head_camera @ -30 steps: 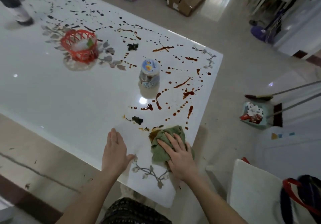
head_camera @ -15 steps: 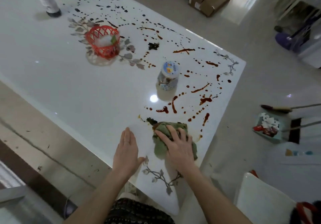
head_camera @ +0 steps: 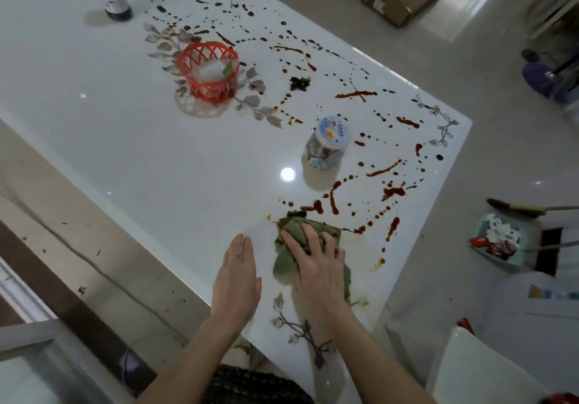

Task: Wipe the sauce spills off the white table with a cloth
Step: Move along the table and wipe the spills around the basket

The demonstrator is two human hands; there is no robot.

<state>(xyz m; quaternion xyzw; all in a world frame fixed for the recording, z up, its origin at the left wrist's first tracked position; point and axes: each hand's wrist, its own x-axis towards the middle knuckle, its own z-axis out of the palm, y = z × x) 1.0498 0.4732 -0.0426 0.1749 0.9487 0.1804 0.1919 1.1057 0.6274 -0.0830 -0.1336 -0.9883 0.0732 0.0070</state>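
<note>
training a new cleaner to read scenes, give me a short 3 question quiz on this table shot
1. True or false: the right hand presses the green cloth against the table.
2. Which stands nearest the cloth? A) red basket B) plastic jar C) dark bottle
3. Fill in: the left hand lies ____ on the table, holding nothing.
Key: 1 true; 2 B; 3 flat.

white table [head_camera: 156,153]: glossy | green cloth [head_camera: 283,264]: crumpled, sauce-stained, near its corner | sauce spills [head_camera: 333,198]: red-brown streaks, drops just beyond
</note>
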